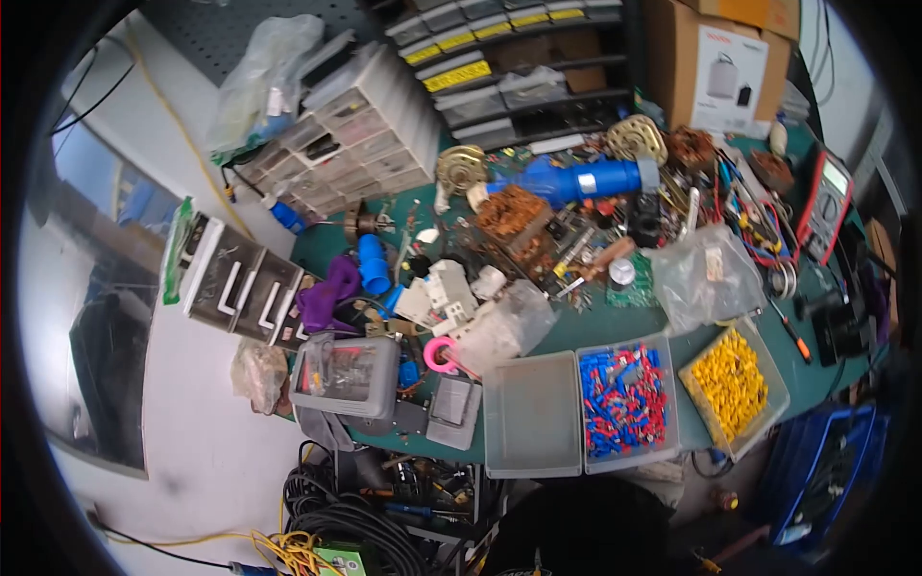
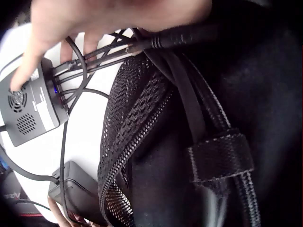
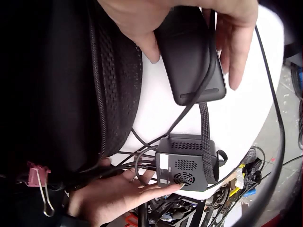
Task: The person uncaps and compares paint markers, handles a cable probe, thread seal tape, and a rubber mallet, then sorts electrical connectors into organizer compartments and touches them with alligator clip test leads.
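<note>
In the left wrist view my left hand (image 2: pixel 109 19) reaches over dark cables, one fingertip on the face of a black vented box (image 2: pixel 35 106) with cables plugged into its side. The right wrist view shows that hand (image 3: pixel 113 196) gripping the same box (image 3: pixel 182 163) at its cable edge. My right hand (image 3: pixel 147 19) holds a smooth black rectangular device (image 3: pixel 194 71), thumb at one side and fingers at the other. A cable crosses over the device. Neither hand appears in the head view.
Black mesh bag (image 2: pixel 137 99) with a zip lies beside the hands, over a white surface (image 3: pixel 246 90). A pink clip (image 3: pixel 38 175) hangs nearby. On the green bench (image 1: pixel 538 336) stand trays of blue-red connectors (image 1: pixel 624 398) and yellow ones (image 1: pixel 735 384), among cluttered parts.
</note>
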Demonstrator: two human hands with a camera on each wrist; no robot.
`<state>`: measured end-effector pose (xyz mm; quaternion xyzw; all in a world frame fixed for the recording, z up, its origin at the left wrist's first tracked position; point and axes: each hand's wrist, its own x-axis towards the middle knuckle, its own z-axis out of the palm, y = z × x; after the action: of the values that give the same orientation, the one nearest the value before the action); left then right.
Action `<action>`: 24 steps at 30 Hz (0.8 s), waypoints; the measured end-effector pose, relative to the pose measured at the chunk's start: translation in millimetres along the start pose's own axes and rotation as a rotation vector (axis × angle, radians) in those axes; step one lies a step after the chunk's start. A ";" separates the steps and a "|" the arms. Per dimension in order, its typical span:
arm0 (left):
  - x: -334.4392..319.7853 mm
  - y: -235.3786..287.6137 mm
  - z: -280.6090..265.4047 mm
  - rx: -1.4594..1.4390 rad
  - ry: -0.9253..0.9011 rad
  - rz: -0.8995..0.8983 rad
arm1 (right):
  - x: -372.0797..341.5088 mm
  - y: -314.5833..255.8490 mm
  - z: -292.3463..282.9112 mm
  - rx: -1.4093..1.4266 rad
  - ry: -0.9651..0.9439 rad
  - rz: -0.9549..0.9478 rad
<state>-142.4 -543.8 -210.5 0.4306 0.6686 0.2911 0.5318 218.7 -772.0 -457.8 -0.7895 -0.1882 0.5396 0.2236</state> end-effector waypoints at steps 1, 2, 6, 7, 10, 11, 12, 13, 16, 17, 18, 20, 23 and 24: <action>-6.9 -4.1 -6.8 0.029 -0.016 -0.014 | -15.7 13.8 11.9 0.019 -0.015 0.027; -14.4 -8.6 -15.9 0.062 -0.031 -0.031 | -35.6 30.5 25.0 0.039 -0.032 0.057; -38.0 -21.3 -49.5 0.196 -0.109 -0.090 | -111.3 81.6 83.6 0.135 -0.088 0.177; -40.6 -22.5 -55.5 0.222 -0.126 -0.097 | -125.1 88.3 94.8 0.156 -0.098 0.196; -46.0 -22.5 -70.2 0.278 -0.160 -0.110 | -155.3 98.9 118.7 0.201 -0.131 0.232; -48.2 -24.1 -73.1 0.291 -0.169 -0.112 | -162.8 100.4 123.1 0.212 -0.140 0.240; -49.8 -24.5 -75.6 0.301 -0.178 -0.114 | -169.7 101.8 126.3 0.220 -0.149 0.246; -51.2 -24.8 -77.6 0.310 -0.186 -0.116 | -176.0 102.6 128.6 0.228 -0.157 0.252; -55.4 -26.4 -81.5 0.330 -0.206 -0.123 | -190.6 104.2 130.7 0.243 -0.182 0.265; -57.0 -27.0 -83.5 0.337 -0.210 -0.125 | -194.5 104.3 131.6 0.247 -0.193 0.269; -58.0 -27.3 -85.0 0.342 -0.213 -0.127 | -197.4 103.5 132.0 0.250 -0.204 0.270; -59.7 -27.5 -88.3 0.352 -0.213 -0.128 | -200.8 100.8 132.7 0.254 -0.230 0.270; -58.4 -25.5 -90.7 0.359 -0.209 -0.120 | -198.4 92.2 130.0 0.255 -0.265 0.256; -57.7 -25.0 -91.3 0.362 -0.208 -0.117 | -197.8 89.5 129.4 0.257 -0.277 0.252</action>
<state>-233.2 -600.1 -181.0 0.5074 0.6753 0.0888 0.5279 34.0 -933.4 -396.8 -0.6904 -0.0466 0.6860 0.2251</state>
